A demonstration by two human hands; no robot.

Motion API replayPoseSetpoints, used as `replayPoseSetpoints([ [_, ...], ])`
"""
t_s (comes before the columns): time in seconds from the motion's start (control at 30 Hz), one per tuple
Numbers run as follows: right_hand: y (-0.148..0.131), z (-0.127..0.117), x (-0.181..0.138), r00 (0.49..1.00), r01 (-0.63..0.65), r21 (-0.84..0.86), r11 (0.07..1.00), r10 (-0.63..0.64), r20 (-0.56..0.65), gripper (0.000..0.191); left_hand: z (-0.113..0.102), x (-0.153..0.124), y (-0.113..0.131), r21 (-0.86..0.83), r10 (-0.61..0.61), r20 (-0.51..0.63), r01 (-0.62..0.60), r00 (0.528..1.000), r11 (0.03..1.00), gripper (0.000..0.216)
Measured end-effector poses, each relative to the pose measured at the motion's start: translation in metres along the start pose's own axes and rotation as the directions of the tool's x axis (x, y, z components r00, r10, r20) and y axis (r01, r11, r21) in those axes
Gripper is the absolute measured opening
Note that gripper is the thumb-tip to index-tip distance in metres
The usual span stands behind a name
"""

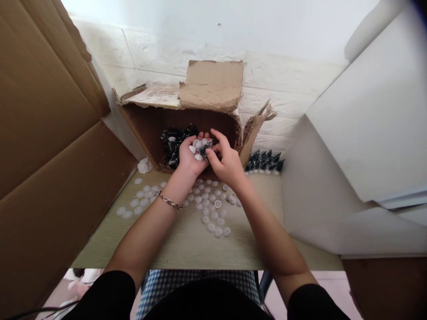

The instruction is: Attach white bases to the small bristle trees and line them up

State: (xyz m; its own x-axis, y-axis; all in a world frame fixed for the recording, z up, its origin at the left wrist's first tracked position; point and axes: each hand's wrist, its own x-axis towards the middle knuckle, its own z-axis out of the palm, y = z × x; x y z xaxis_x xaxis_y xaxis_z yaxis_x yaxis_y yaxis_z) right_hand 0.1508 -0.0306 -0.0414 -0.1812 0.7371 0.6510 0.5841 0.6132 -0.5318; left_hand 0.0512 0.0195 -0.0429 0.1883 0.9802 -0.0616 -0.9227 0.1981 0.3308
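Observation:
My left hand [191, 162] is cupped palm up in front of the cardboard box, cradling several small white round bases [196, 144]. Over that palm, my right hand [225, 160] has its thumb and fingers curled at a miniature Christmas tree [206, 146] with frosted dark branches; the exact grip is partly hidden. More miniature trees [171, 149] lie heaped inside the open cardboard box [140, 129], just left of my hands. Below my wrists, many white bases [205, 211] are spread over the table, most showing a small centre hole.
Miniature trees with white bases stand in rows [265, 161] right of the box. A torn flap [255, 129] sticks out at the box's right side. Crumpled white paper [144, 165] lies by its left corner. Large cardboard [50, 155] borders the table [187, 249] on the left, white panels [367, 133] on the right.

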Motion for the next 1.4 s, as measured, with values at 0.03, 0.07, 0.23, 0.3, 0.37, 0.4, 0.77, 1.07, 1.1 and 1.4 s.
replayPoseSetpoints([
  [0.03,0.001,0.001,0.0,1.0,-0.011,0.03,0.999,0.011,0.0,0.041,0.0,0.0,0.0,-0.004,0.0,-0.003,0.0,1.0,1.0,0.012],
  [0.07,0.002,0.003,0.001,1.0,-0.021,0.06,0.998,0.02,0.004,0.037,0.0,0.0,0.0,-0.007,0.003,-0.009,-0.003,1.0,1.0,0.011],
  [0.23,0.003,0.006,0.002,0.997,-0.08,0.216,0.973,0.08,0.009,0.029,0.0,0.001,0.0,-0.019,0.014,-0.035,-0.015,0.999,1.0,0.011],
  [0.3,0.001,0.005,0.003,0.993,-0.11,0.278,0.954,0.117,-0.009,0.03,0.0,0.0,0.0,-0.015,0.003,-0.041,-0.004,0.999,1.0,0.01],
  [0.37,0.001,0.004,0.004,0.989,-0.133,0.335,0.933,0.147,-0.015,0.031,-0.001,0.0,0.0,-0.023,-0.01,-0.044,0.009,0.999,1.0,0.01],
  [0.4,0.001,0.004,0.004,0.987,-0.145,0.363,0.92,0.161,-0.012,0.031,-0.001,0.0,-0.001,-0.031,-0.014,-0.043,0.013,0.999,0.999,0.01],
  [0.77,0.007,-0.011,0.009,0.916,-0.368,0.576,0.73,0.181,0.357,0.036,-0.001,0.001,0.001,-0.035,-0.026,-0.03,0.025,0.999,0.999,0.009],
  [1.07,0.003,-0.015,0.004,0.857,-0.361,0.405,0.84,0.127,0.5,0.053,0.0,0.002,0.001,-0.023,-0.009,-0.068,0.008,0.998,1.0,0.008],
  [1.1,0.004,-0.015,0.004,0.857,-0.353,0.396,0.847,0.122,0.501,0.055,-0.001,0.002,0.001,-0.018,-0.014,-0.067,0.013,0.998,1.0,0.008],
  [1.4,0.005,-0.013,0.002,0.875,-0.241,0.311,0.919,0.068,0.478,0.057,-0.002,0.003,0.005,0.01,-0.035,-0.056,0.036,0.998,0.999,0.01],
])
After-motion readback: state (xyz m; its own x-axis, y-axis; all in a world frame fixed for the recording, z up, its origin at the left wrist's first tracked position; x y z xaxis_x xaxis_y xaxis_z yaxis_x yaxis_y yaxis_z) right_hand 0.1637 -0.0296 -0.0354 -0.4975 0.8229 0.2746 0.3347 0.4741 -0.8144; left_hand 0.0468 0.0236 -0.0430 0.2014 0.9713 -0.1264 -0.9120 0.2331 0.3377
